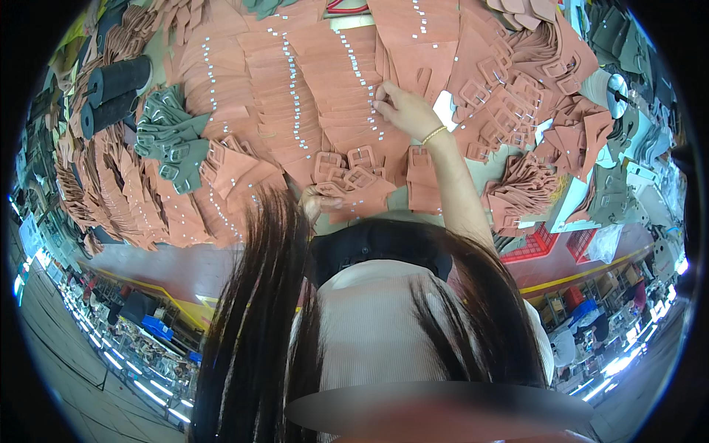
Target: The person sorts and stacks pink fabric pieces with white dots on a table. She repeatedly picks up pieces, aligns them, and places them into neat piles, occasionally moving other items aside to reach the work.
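Right now the right hand (405, 109) pinches a strap (353, 111) in the fanned rows mid-table, while the left hand (317, 201) clasps a buckled strap (353, 193) at the near edge.

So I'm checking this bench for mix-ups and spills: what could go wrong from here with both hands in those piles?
The right hand presses on overlapped rows of terracotta straps; a nudge could shift the fanned rows out of order. The left hand, partly hidden by hair, works at the buckled pieces, so a slip may go unseen. The green straps lie against the terracotta ones and could get mixed.
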A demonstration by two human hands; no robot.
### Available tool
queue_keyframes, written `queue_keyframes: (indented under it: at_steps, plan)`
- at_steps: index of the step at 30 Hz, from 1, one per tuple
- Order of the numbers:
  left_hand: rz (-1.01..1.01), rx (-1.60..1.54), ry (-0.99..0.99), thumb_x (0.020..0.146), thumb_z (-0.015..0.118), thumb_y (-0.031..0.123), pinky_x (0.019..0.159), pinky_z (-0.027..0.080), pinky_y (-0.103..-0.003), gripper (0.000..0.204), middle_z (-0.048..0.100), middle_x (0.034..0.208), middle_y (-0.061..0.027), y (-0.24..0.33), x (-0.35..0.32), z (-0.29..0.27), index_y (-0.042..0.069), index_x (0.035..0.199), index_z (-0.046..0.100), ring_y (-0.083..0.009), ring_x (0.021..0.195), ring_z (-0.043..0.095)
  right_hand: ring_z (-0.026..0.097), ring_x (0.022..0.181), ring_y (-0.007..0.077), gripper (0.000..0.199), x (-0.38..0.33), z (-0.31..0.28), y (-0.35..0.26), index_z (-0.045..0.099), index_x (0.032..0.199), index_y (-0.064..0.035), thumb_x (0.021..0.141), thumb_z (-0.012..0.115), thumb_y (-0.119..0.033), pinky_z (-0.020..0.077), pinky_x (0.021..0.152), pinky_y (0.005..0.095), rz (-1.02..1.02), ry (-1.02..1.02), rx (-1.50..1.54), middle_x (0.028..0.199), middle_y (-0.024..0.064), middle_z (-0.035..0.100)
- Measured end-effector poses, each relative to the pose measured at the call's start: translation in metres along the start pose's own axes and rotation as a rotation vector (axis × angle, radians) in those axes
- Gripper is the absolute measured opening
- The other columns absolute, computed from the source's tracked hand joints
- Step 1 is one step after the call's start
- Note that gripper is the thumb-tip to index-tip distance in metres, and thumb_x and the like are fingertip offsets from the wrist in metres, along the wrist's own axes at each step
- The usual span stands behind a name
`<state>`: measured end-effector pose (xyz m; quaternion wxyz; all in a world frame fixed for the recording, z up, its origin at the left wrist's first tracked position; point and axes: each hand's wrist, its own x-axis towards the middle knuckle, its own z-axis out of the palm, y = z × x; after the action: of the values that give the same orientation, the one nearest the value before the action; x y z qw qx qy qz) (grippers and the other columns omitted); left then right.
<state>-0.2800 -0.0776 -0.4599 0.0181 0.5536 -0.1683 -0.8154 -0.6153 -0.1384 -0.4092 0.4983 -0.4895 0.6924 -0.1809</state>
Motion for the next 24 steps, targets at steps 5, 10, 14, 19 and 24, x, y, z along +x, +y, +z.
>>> queue_keyframes:
  at_steps: [5, 10, 14, 19, 24]
  plan:
    - [-0.009, 0.042, -0.013, 0.072, 0.065, -0.011, 0.071, 0.057, -0.033, 0.024, 0.067, 0.082, -0.0082, 0.004, -0.001, 0.001, 0.003, 0.091, 0.063, -0.0206, 0.074, 0.067, 0.064, 0.087, 0.0312, 0.027, 0.001, 0.007, -0.008, 0.047, 0.109, -0.0125, 0.088, 0.056, -0.027, 0.0486, 0.075, 0.0412, 0.002, 0.135, -0.040, 0.091, 0.0079, 0.069]
    - [0.005, 0.034, -0.013, 0.071, 0.065, -0.011, 0.070, 0.056, -0.033, 0.025, 0.067, 0.082, -0.0086, 0.011, -0.004, 0.009, 0.003, 0.091, 0.063, -0.0200, 0.074, 0.067, 0.065, 0.092, 0.0291, 0.029, 0.006, 0.003, -0.009, 0.045, 0.109, -0.0112, 0.089, 0.056, -0.030, 0.0484, 0.080, 0.0386, 0.051, 0.063, -0.049, 0.099, 0.0101, 0.068]
    - [0.012, 0.038, -0.018, 0.071, 0.066, -0.011, 0.069, 0.056, -0.032, 0.025, 0.068, 0.083, -0.0090, 0.018, -0.010, 0.017, 0.003, 0.091, 0.063, -0.0195, 0.075, 0.067, 0.063, 0.087, 0.0333, 0.031, 0.010, 0.001, -0.012, 0.046, 0.109, -0.0131, 0.086, 0.059, -0.027, 0.0477, 0.077, 0.0426, 0.091, 0.054, -0.010, 0.089, 0.0117, 0.068]
    - [-0.010, 0.066, -0.037, 0.071, 0.067, -0.010, 0.071, 0.056, -0.032, 0.027, 0.068, 0.086, -0.0096, 0.025, -0.015, 0.023, 0.002, 0.094, 0.063, -0.0192, 0.077, 0.067, 0.063, 0.090, 0.0327, 0.034, 0.017, -0.009, -0.020, 0.045, 0.110, -0.0145, 0.085, 0.060, -0.030, 0.0473, 0.077, 0.0441, 0.113, 0.004, -0.161, 0.091, 0.0121, 0.066]
    - [-0.041, 0.040, -0.037, 0.070, 0.069, -0.007, 0.076, 0.055, -0.031, 0.031, 0.069, 0.093, -0.0098, 0.025, -0.014, 0.020, 0.000, 0.100, 0.065, -0.0195, 0.080, 0.067, 0.062, 0.094, 0.0312, 0.037, 0.022, -0.022, -0.031, 0.044, 0.111, -0.0153, 0.084, 0.062, -0.033, 0.0471, 0.078, 0.0437, 0.167, -0.116, -0.255, 0.096, 0.0126, 0.065]
